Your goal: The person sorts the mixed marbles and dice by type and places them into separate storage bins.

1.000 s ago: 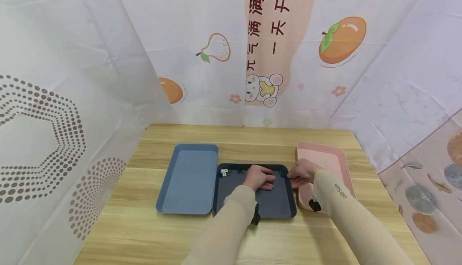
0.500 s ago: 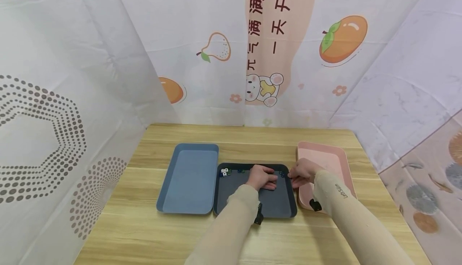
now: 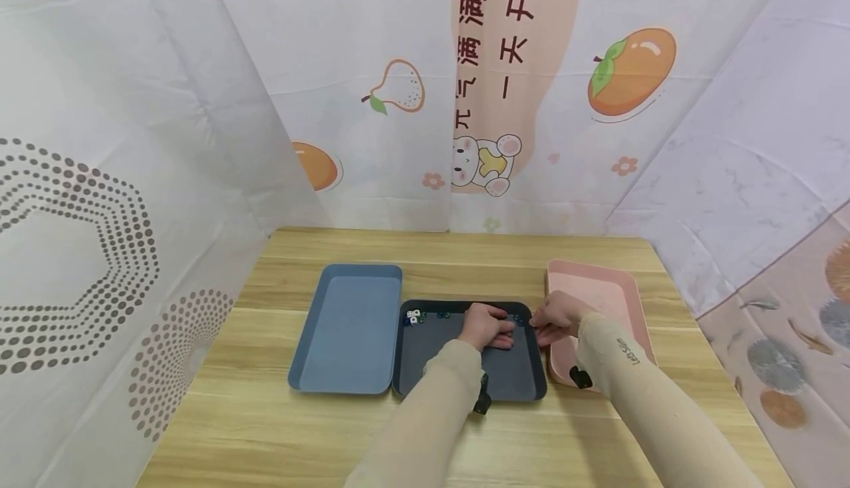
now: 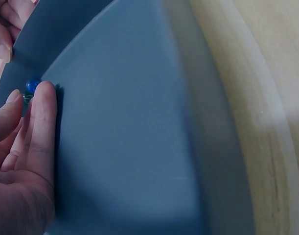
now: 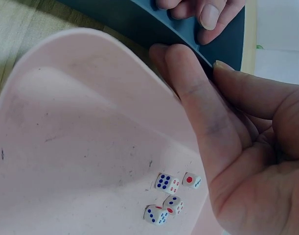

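Observation:
My left hand (image 3: 488, 325) is over the dark tray (image 3: 451, 355), its fingers fairly straight. In the left wrist view a blue marble (image 4: 32, 86) lies just beyond the fingertips, and a greenish marble (image 4: 27, 99) shows between thumb and fingers; whether they touch it is unclear. More marbles (image 3: 443, 315) lie along the tray's back wall, with white dice (image 3: 413, 315) in its back left corner. My right hand (image 3: 556, 318) pinches the tray's right rim, thumb inside and fingers outside, as the right wrist view shows.
A pink tray (image 3: 627, 285) stands on the right, partly under my right hand, with several white dice (image 5: 167, 182) inside. To the left is a blue tray (image 3: 345, 333), close beside the dark one. All rest on a wooden table (image 3: 265, 429) before a printed curtain (image 3: 372, 148).
My left hand has shifted a little to the right inside the dark tray, nearer the marbles in its back right corner. The right hand has stayed at the rim.

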The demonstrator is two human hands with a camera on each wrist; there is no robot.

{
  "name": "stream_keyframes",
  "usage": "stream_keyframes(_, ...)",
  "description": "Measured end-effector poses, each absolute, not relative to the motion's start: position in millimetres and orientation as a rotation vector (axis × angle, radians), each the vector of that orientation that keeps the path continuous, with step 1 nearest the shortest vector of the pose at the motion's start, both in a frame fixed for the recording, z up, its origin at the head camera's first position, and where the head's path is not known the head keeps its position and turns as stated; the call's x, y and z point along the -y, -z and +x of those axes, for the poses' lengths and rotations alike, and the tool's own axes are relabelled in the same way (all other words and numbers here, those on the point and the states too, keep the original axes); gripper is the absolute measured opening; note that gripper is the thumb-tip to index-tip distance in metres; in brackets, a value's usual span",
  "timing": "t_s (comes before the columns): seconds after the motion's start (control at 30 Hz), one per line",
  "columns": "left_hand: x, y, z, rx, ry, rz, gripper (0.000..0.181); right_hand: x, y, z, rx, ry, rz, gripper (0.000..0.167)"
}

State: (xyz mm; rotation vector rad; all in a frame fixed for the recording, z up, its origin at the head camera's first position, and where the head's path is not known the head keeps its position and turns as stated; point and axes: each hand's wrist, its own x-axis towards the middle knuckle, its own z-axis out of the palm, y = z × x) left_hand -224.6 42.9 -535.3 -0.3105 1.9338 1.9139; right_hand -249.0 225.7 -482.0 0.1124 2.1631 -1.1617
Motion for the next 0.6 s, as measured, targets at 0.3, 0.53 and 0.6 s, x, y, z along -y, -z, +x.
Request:
stream_keyframes(0.3,-47.5,530.8,-222.8,-1.930,-1.906,-0.321,0.035,-224.9,479.5,-247.1,-2.165,1.154,0.129,0.020)
stream_keyframes(0.53,-49.8,527.3,-219.5,-1.935,-1.913,-0.321,0.033,-225.3,480.5,-247.8,-2.152,1.161,0.130,0.023)
stream_keyframes(0.6,-50.2,527.7,-219.4,-1.936,-1.917,-0.319,0.032,-225.2,481.3,-248.2,-2.150,1.163,0.131,0.023)
